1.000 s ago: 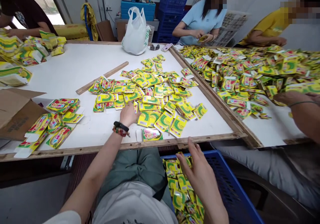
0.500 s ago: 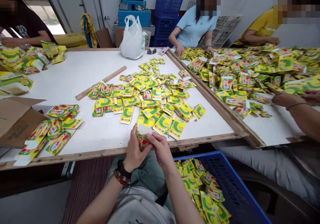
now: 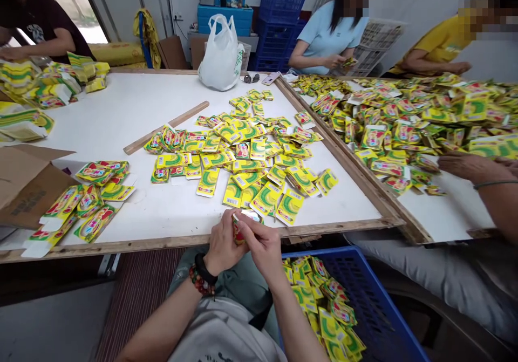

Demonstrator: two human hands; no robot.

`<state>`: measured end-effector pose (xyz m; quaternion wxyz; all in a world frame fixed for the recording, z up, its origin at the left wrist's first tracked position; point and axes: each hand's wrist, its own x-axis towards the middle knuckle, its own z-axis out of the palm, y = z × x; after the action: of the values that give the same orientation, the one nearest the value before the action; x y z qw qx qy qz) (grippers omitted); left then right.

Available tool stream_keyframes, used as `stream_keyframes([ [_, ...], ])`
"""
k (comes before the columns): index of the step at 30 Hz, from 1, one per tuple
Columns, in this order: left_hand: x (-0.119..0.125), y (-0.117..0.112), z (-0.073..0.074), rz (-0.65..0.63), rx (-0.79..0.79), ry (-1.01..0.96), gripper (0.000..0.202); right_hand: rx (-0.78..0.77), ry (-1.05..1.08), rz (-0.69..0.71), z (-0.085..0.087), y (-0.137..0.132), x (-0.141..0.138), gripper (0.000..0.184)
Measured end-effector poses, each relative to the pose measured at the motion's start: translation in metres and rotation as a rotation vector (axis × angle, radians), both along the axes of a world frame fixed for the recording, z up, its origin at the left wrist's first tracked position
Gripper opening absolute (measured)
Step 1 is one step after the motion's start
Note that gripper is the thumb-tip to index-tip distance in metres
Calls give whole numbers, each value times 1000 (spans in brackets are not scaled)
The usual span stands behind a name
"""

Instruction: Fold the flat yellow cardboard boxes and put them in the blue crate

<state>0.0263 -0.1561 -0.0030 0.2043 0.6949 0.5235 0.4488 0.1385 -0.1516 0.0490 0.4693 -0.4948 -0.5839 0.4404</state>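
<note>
The left hand (image 3: 225,244) and right hand (image 3: 265,246) both pinch one small printed card box (image 3: 238,235), at the near edge of the white table (image 3: 162,211). Fingers hide most of it. It looks light, thin and a bit stiff, and maybe slippery. A hard squeeze could dent it, so holding its side edges gently seems best.
</note>
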Motion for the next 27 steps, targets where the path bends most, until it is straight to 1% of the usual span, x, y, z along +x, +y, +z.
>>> stream_keyframes([
  [2, -1, 0, -1, -15, -29, 43, 56, -44, -8, -72, 0, 0, 0, 27],
  [3, -1, 0, -2, -10, -30, 50, 59, -67, -6, -77, 0, 1, -1, 28],
  [5, -1, 1, -4, -3, -25, 35, 60, -66, -10, -33, 0, 2, -2, 27],
  [8, 1, 0, -5, -2, -52, -38, 51, 39, -66, 72, 0, 2, -4, 30],
  [10, 1, 0, -1, -18, -71, -82, 45, 148, -120, 94, -2, 0, -5, 35],
  [11, -1, 1, 4, -63, -78, -84, 44, 199, -145, 81, -2, -3, -4, 35],
  [12, -5, 4, 9, -136, -83, -61, 47, 239, -166, 60, -3, -5, 0, 34],
  [14, -20, 15, 24, -302, -105, 45, 55, 272, -199, 7, -4, -14, 14, 30],
  [15, -31, 23, 31, -337, -127, 115, 59, 268, -212, -38, -5, -20, 24, 27],
  [16, -42, 33, 38, -314, -153, 186, 59, 255, -224, -100, -5, -27, 37, 25],
  [18, -64, 56, 46, -98, -227, 329, 53, 190, -236, -274, -8, -41, 66, 22],
  [19, -72, 67, 48, -8, -288, 426, 51, 139, -234, -372, -9, -47, 79, 22],
  [20, -78, 77, 48, 47, -346, 531, 51, 83, -228, -465, -11, -51, 90, 25],
  [22, -83, 92, 44, 75, -416, 727, 53, 15, -212, -604, -12, -57, 102, 33],
  [23, -82, 96, 41, 70, -421, 798, 52, 36, -209, -656, -13, -56, 103, 34],
  [24, -79, 99, 38, 67, -410, 846, 50, 102, -218, -694, -14, -54, 99, 33],
  [26, -75, 102, 34, 73, -374, 886, 44, 313, -283, -720, -16, -42, 86, 29],
  [27, -74, 102, 34, 84, -352, 884, 39, 419, -336, -708, -18, -33, 77, 27],
])
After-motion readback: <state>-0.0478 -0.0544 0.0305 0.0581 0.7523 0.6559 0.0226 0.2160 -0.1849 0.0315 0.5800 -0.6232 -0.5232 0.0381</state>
